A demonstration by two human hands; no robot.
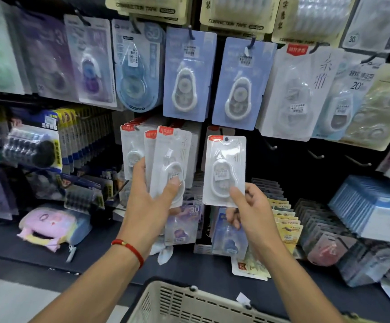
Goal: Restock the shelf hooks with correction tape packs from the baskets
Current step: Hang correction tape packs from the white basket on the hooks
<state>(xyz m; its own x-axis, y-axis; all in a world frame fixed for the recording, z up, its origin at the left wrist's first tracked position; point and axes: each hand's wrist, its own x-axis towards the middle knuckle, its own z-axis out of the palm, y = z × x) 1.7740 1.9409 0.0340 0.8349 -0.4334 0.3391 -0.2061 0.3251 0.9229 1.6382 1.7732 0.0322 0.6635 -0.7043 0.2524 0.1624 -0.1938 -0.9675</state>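
Observation:
My left hand (153,197) grips a fanned stack of white correction tape packs (166,159) with red top labels, thumb pressed on the front pack. My right hand (247,206) pinches the lower edge of a single white correction tape pack (224,169) and holds it upright, its hang hole up at a hook (222,132) where another white card hangs behind. More of the same white packs (292,94) hang on the row above to the right. A cream plastic basket (184,304) sits below my arms at the bottom edge.
Blue-carded correction tapes (189,75) hang above my hands. Bare hooks (317,156) stick out of the dark panel at right. The lower shelf (201,273) carries boxed packs, a pink pouch (49,226) and stacked blue boxes (376,210).

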